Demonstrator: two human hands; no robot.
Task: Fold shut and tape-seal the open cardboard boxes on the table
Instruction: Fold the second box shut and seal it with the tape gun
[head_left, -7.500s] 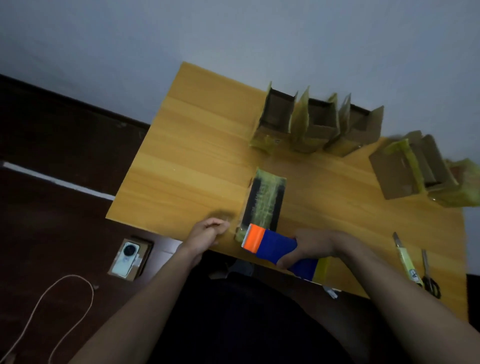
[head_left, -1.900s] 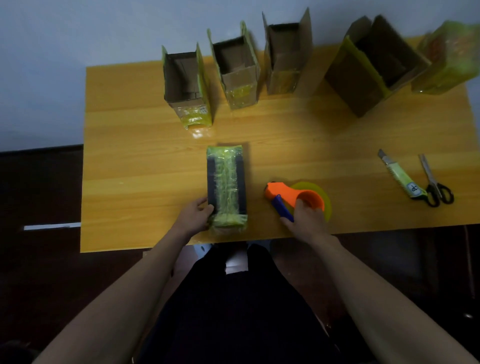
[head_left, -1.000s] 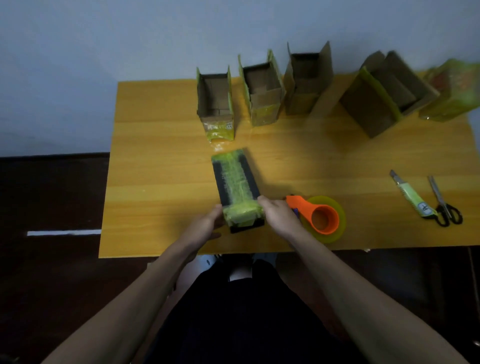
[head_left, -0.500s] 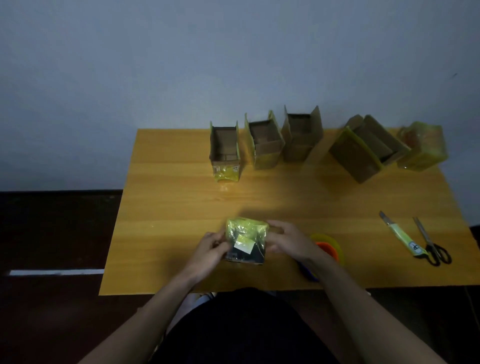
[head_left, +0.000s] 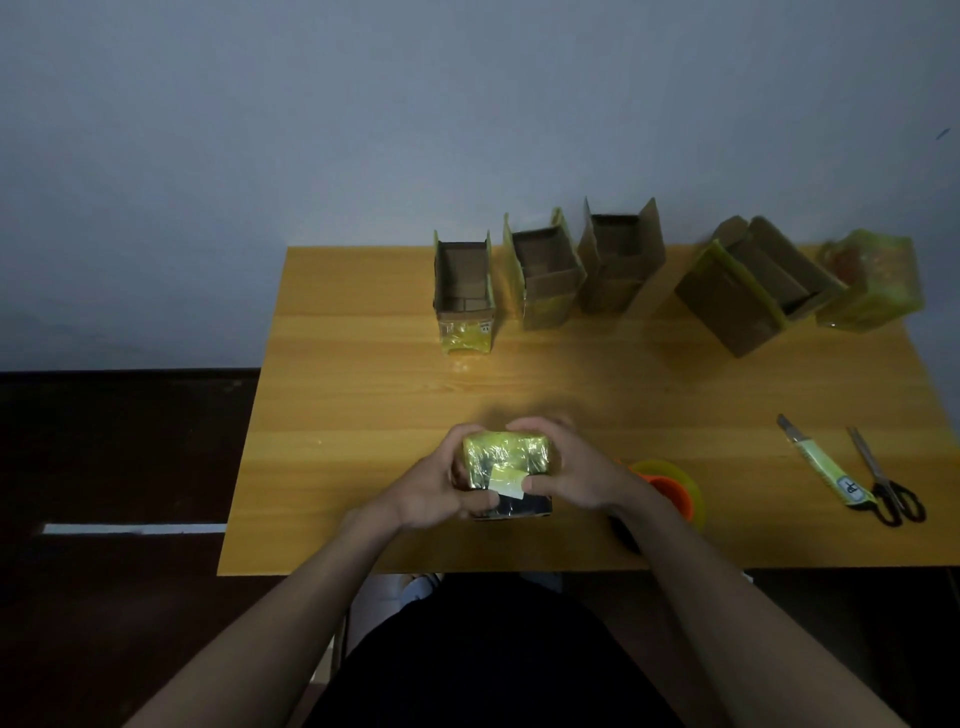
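A small dark box (head_left: 506, 460) wrapped in yellow-green tape stands on end near the table's front edge. My left hand (head_left: 441, 486) grips its left side and my right hand (head_left: 563, 473) grips its right side, thumbs on the near face by a pale label. Three open cardboard boxes (head_left: 464, 280) (head_left: 545, 275) (head_left: 621, 265) stand in a row at the back. A larger open box (head_left: 748, 291) leans to their right. The orange tape dispenser (head_left: 670, 491) lies just right of my right wrist, partly hidden.
A box wrapped in yellow tape (head_left: 872, 283) sits at the back right corner. A utility knife (head_left: 821, 460) and scissors (head_left: 883, 483) lie at the right front of the wooden table (head_left: 353, 415). Dark floor lies to the left.
My right hand let go of the tape dispenser and joined the left on the taped box. The box was turned from lying flat to standing on end.
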